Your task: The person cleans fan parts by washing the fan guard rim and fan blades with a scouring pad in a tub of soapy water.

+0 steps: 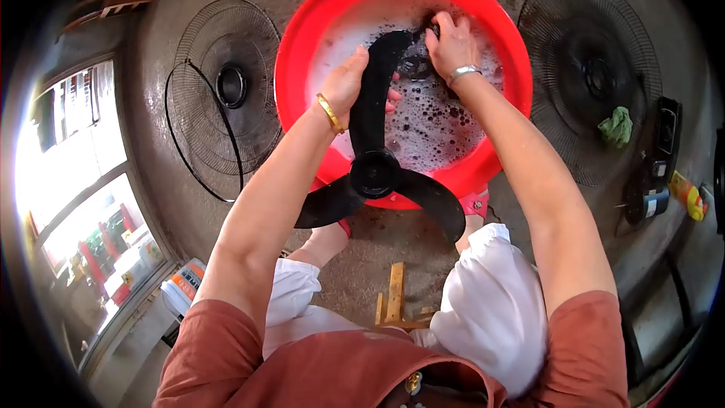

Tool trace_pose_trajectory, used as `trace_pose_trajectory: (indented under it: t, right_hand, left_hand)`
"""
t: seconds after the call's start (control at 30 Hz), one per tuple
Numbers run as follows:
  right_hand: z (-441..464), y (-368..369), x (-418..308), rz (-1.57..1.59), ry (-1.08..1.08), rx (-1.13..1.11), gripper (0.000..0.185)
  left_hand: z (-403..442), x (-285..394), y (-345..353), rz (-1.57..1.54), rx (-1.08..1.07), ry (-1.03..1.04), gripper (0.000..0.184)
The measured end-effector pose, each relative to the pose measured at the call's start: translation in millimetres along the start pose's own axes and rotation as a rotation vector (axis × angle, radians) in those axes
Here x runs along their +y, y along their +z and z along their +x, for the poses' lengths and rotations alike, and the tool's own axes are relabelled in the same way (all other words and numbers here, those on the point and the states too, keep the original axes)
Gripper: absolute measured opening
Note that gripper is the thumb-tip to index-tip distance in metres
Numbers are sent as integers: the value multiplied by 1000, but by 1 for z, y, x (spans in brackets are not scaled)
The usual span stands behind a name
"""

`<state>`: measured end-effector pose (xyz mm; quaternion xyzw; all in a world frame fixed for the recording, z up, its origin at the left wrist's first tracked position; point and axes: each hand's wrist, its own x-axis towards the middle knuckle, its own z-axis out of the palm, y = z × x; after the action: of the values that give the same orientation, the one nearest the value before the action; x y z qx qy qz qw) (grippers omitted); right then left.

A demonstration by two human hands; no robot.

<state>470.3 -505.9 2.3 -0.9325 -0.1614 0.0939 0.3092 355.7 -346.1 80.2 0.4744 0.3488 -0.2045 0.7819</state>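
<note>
A black three-bladed fan blade (372,170) hangs over the near rim of a red basin (298,53). My left hand (347,79) is closed around its upper blade, the thumb on top and fingertips showing past the far side. Inside the basin is whitish, soapy water (434,125) with many bubbles. My right hand (455,45) is curled above the water near the upper blade's tip, closed on something dark that I cannot make out. The blade's hub and its two lower blades are outside the basin, toward my legs.
A wire fan guard (257,38) and a black ring (168,106) lie left of the basin. Another fan guard (555,30) is on the right, with a green cloth (616,127) on it. Beyond are a dark fan base (648,200) and a yellow bottle (689,196). A wooden stool (395,295) is below me.
</note>
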Motion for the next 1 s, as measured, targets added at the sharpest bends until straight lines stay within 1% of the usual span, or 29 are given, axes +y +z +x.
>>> trace_pose_trajectory:
  t: [0.03,0.07,0.13,0.17,0.2,0.27,0.3,0.37,0.4,0.43,0.47,0.5,0.53,0.57,0.6,0.67,0.7,0.73,0.8,0.83,0.9,0.93,0.97,1.0]
  right_hand:
    - [-2,11,12,-87,-62,6,26]
    - [-10,15,17,-199,-70,-71,29]
    - [-21,23,21,-330,-54,-299,36]
    - [-22,27,22,-335,-47,-345,37]
    - [-18,26,24,-225,-12,-371,36]
    - [-15,2,8,-2,62,-420,34]
    - [-19,-9,-7,78,18,-323,37]
    - [-36,-20,-38,315,-170,-104,33]
    - [-44,-24,-54,377,-298,-38,31]
    - [-50,-21,-66,394,-332,-26,30]
    - [-53,-16,-73,414,-365,-15,29]
    - [-47,-7,-73,337,-536,142,25]
    - [-31,-7,-69,177,-437,-107,21]
    - [-12,-6,-61,126,-315,-75,21]
    - [2,-6,-51,75,-196,-47,20]
    - [18,-13,-34,52,-32,-39,20]
    - [10,-8,-34,112,-93,20,19]
    - [3,-4,-42,180,-128,101,19]
    - [-17,3,-62,312,-220,167,17]
    - [-18,6,-67,282,-277,161,16]
    - [-15,4,-67,245,-357,166,15]
    - [-7,2,-63,221,-385,184,15]
    - [6,5,-54,191,-330,183,15]
    - [14,8,-42,149,-271,172,16]
  left_hand:
    - [-1,0,0,-4,2,-4,56]
    - [-1,0,0,-6,0,-11,56]
    - [-1,2,-2,-15,-19,-23,58]
    - [2,0,-6,-31,-40,-42,59]
    - [7,-1,-10,-49,-61,-59,61]
    - [13,-8,-18,-155,-68,-98,61]
    - [15,-10,-21,-208,-72,-118,61]
    - [15,-11,-27,-200,-179,-86,63]
    - [16,-10,-28,-195,-236,-68,64]
    - [14,-5,-8,-225,-11,-90,68]
    - [7,5,8,-228,95,-90,69]
    - [6,3,16,-193,82,-12,70]
    - [4,1,21,-157,70,64,71]
    - [-8,8,14,0,-12,-94,71]
    - [-8,1,20,-51,33,-81,68]
    - [-12,6,28,108,-50,-31,65]
    - [-4,5,26,144,-46,-31,63]
    - [-2,7,26,216,27,-76,68]
    - [15,-4,18,130,108,75,68]
    - [16,-6,19,81,162,144,67]
    - [18,-16,17,97,138,200,65]
    - [14,-14,11,89,63,179,63]
    - [10,-13,4,84,-11,156,62]
    - [-7,-6,13,-30,-61,95,61]
